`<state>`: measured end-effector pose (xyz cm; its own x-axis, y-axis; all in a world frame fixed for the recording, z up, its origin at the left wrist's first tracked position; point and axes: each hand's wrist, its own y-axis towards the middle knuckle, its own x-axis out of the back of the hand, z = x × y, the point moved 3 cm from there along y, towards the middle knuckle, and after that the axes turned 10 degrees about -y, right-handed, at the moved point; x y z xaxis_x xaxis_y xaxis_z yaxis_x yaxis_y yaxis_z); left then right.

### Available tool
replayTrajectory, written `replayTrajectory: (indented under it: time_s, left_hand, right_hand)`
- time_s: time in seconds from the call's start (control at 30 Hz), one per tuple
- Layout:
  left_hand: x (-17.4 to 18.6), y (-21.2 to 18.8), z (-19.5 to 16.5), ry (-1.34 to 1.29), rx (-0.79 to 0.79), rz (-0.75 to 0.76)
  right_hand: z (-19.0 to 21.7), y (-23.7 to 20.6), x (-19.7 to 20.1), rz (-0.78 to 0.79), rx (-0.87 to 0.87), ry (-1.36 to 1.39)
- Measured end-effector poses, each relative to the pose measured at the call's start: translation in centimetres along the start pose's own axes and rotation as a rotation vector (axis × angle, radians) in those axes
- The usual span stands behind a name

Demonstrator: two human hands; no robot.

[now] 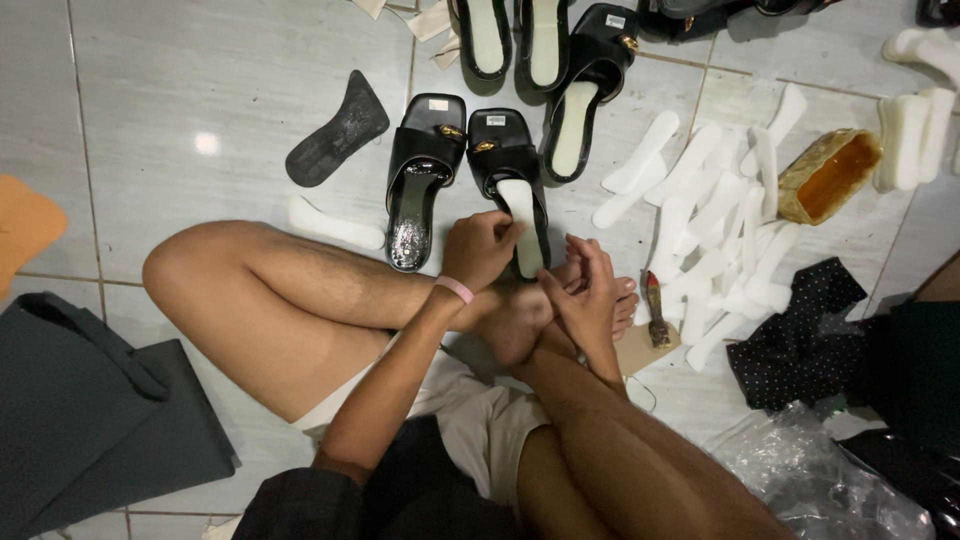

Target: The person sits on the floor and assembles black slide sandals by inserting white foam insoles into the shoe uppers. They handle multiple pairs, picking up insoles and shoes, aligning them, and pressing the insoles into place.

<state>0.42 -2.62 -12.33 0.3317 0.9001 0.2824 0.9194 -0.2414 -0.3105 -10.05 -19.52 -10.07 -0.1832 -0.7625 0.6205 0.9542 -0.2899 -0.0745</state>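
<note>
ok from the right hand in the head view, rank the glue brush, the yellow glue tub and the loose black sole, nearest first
From the right hand:
1. Glue brush, just to its right on a cardboard scrap.
2. Yellow glue tub, farther right and up, beside the white insoles.
3. Loose black sole, far left, beyond the black sandals.

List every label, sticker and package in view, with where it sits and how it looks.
Small pale rectangular label: on the heel of the left black sandal without an insole.
Matching label: on the heel of the black sandal where both hands press a white insole.
Another label: on a sandal near the top edge.
Crumpled clear plastic bag: bottom right, on the floor.
</note>
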Motion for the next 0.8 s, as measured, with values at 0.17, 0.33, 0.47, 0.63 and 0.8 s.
replayTrajectory:
  time_s: [0.17, 0.33, 0.47, 0.63, 0.8]
  left_hand:
    - [0.1, -0.1, -0.6, -0.028, -0.018, -0.049]
    - [0.5, -0.2, -0.9, -0.023, 0.003, -0.063]
    - [0.4, -0.1, -1.0, -0.008, 0.004, -0.070]
    - [0.4, -0.2, -1.6, 0.012, -0.016, -0.072]
    - [0.6, -0.1, -2.2, 0.054, -0.027, -0.048]
  right_hand:
    - [0.3, 0.1, 0.1, 0.011, -0.002, -0.011]
    - [0.3, 0.0, 0.0, 0.022, -0.001, 0.042]
    - [0.1, 0.0, -0.1, 0.029, -0.033, 0.022]
    - [-0.1, 0.0, -0.1, 0.022, -0.035, 0.007]
    - [-0.1, 0.0, -0.1, 0.032, -0.032, 0.028]
